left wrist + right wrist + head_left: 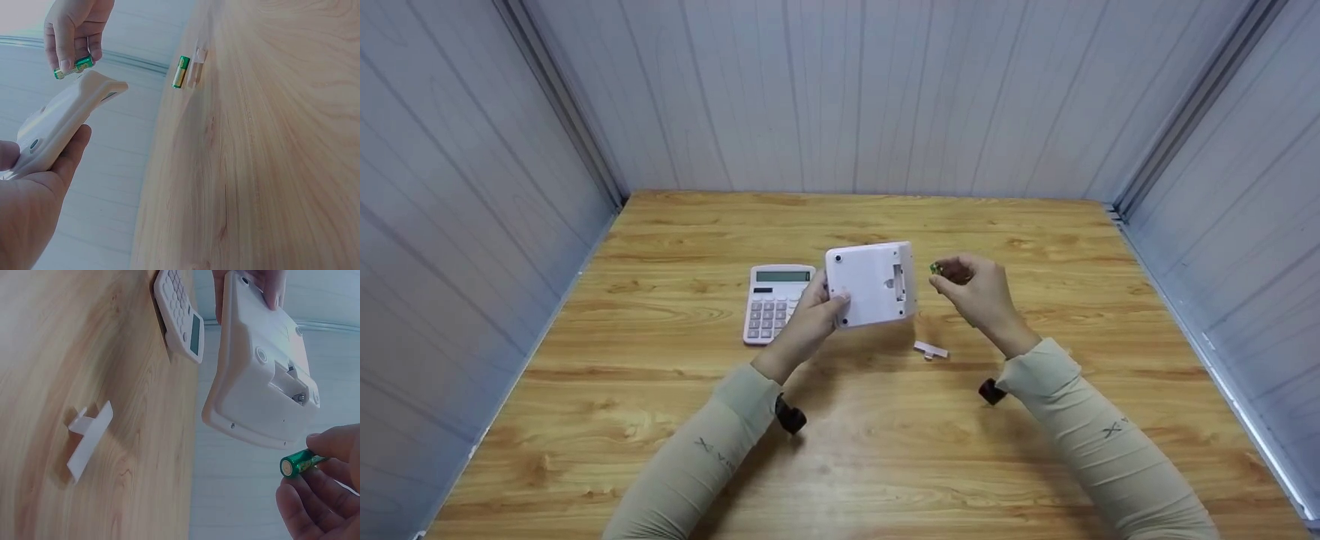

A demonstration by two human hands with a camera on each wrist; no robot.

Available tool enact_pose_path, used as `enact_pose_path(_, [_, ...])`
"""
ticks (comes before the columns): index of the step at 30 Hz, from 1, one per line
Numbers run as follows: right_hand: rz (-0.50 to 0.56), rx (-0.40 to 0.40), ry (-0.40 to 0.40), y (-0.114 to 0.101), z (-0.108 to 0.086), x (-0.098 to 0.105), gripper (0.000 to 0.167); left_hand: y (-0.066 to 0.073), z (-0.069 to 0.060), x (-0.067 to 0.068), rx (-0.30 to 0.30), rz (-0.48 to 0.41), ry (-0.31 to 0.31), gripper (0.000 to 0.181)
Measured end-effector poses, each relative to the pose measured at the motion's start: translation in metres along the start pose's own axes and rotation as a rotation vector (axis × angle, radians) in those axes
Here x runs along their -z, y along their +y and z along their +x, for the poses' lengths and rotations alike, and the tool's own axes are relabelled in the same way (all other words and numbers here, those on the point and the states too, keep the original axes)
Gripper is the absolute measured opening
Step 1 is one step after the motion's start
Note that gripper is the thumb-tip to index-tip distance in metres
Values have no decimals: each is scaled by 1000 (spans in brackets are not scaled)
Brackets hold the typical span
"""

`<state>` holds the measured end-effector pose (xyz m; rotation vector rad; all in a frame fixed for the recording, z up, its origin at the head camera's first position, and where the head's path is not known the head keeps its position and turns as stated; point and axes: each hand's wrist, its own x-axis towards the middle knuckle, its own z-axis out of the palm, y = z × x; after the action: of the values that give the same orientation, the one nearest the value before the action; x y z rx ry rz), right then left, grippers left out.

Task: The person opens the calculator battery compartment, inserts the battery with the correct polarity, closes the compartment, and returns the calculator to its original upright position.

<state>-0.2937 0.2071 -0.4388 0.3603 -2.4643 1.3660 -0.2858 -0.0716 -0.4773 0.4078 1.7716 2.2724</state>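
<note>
My left hand grips a white calculator by one end, its back turned toward me. In the right wrist view the battery compartment in its back is uncovered, and metal contacts show inside. Close to that end, my right hand pinches a green AA-type battery between thumb and fingers, apart from the calculator. The small white battery cover lies on the table below. Beside the cover, a second green and gold battery shows in the left wrist view.
Another white calculator lies face up on the wooden table, partly behind my left hand. Pale panelled walls enclose the back and both sides. A dark wrist device hangs under the left sleeve, another under the right.
</note>
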Motion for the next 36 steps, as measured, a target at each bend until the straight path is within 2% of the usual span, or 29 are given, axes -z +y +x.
enact_pose_path(8, [104,12,22,-2,-4,-6,13,1,0,-3,5,-15,2,58])
enact_pose_path(18, [137,16,4,-9,-7,-11,18,0,0,-4,18,-19,-6,58])
enact_pose_path(24, [135,-1,20,-13,-8,-16,20,-1,0,-4,8,-25,-13,59])
enact_pose_path(36, [173,54,26,-19,-8,-26,18,1,-1,-7,16,-15,-38,60])
